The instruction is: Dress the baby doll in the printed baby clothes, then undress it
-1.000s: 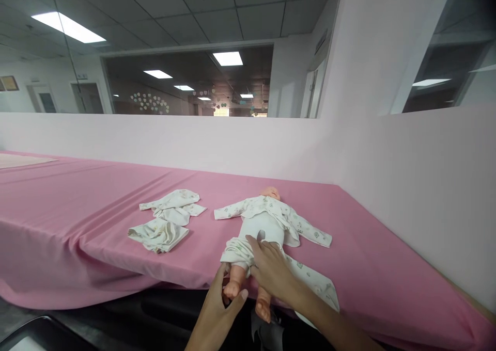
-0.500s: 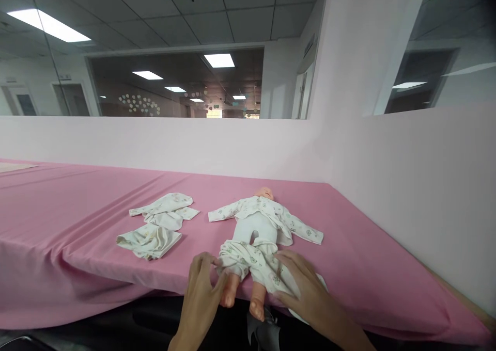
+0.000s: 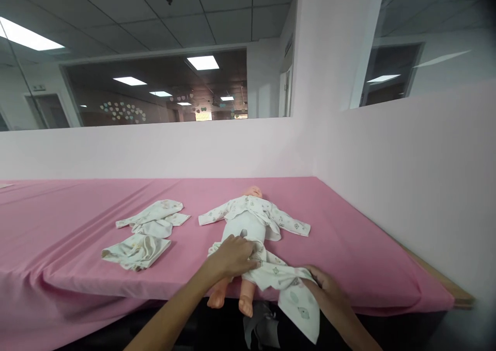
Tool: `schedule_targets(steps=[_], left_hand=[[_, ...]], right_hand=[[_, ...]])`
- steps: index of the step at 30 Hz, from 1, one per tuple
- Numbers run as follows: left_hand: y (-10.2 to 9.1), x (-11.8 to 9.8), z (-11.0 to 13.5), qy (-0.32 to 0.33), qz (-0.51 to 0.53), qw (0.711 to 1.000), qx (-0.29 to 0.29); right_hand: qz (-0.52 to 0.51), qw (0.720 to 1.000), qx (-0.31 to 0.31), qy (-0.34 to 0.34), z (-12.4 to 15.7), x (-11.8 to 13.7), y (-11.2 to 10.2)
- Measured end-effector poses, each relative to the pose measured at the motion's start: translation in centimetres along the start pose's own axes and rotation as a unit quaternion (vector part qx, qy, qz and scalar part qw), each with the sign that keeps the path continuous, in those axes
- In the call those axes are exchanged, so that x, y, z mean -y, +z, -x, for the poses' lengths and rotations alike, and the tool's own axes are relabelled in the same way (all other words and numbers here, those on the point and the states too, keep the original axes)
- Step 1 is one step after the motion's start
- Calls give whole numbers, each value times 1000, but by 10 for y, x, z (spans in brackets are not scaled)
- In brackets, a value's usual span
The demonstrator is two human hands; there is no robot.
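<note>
A baby doll lies on its back on the pink sheet, head away from me and feet at the near edge. It wears a white printed top, open at the front, with sleeves spread sideways. White printed baby pants are bunched across its thighs and stretch out to the right. My left hand is closed on their fabric over the doll's legs. Out to the right, my right hand grips the far part of the pants, with a flap hanging below it over the table edge. The doll's bare feet stick out below.
Left of the doll lie a crumpled white top and a folded white garment. The pink sheet covers the table. White walls with windows stand behind and to the right. A grey strap-like object shows below the near edge.
My left hand has moved right and up onto the pants and closed on them. My right hand has closed on the fabric and drawn it out to the right. The view has turned slightly right.
</note>
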State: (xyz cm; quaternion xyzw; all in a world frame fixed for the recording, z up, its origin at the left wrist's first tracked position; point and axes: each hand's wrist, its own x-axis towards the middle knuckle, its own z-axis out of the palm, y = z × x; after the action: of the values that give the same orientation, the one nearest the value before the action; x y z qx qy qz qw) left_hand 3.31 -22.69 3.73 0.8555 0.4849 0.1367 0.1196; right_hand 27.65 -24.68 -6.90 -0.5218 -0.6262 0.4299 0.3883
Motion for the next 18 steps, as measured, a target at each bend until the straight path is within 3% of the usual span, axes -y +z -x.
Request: schedule_targets(steps=[3,5,10,14,18], left_hand=[[-2,0,-8,-39,122,989,74],[-1,0,-15,-69,182,977,90],[-6,5,-31,-117,285,951,32],[-26,22,-39,-162,386,907,-52],[-47,39,-41,-152,432,884,-98]], right_hand=[[-62,998,14,30,-2,1,-1],[-77,997,22,16,-2,1,0],[-67,997,20,-27,7,7,0],[-8,998,31,-54,15,15,-5],[47,994,55,-86,13,22,-7]])
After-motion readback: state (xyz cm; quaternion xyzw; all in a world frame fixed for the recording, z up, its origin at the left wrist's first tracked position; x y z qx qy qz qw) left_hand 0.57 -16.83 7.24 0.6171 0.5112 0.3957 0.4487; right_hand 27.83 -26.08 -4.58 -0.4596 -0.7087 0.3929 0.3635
